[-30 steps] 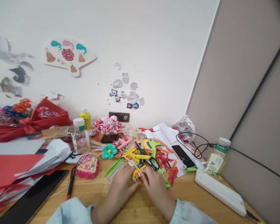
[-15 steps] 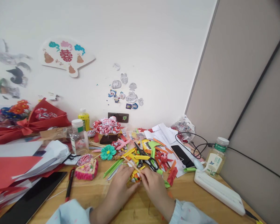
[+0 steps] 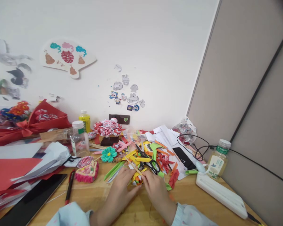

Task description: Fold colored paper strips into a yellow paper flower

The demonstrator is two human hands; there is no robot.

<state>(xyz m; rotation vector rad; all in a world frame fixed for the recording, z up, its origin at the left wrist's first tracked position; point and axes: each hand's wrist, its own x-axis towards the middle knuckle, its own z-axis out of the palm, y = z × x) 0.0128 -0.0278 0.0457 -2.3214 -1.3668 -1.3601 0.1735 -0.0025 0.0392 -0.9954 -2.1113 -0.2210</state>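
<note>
A craft desk (image 3: 94, 192), with scissors (image 3: 144, 154) and paper scraps (image 3: 173, 179).

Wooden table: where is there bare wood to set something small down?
Bare wood shows on the table between the right hand and the long white case, and between the pen and the left hand. It is crowded beyond both hands, with paper strips, scissors and a phone.

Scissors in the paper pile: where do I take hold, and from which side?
Probably by the right black loop of the scissors, with the right grip coming from above on the near side: that loop lies just beyond it, apparently uncovered, while the blades point away and a yellow strip crosses the middle.
</note>
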